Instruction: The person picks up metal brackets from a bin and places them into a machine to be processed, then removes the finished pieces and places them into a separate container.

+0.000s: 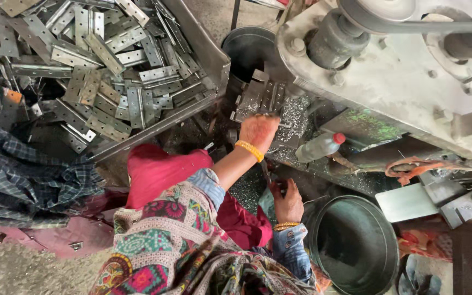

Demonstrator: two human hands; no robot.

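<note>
Under the grey machine body, my left hand rests with fingers spread flat on the flat grey perforated metal hinge plates, steadying them without closing round any. My right hand curls shut, perhaps round a thin dark rod. Two round dark metal tubs stand near; the plates are too many to count.

Grey, perforated metal hinge plates are lying flat in a short row on the shaving-strewn machine bed, just beneath the big grey machine, their long edges touching.
</note>
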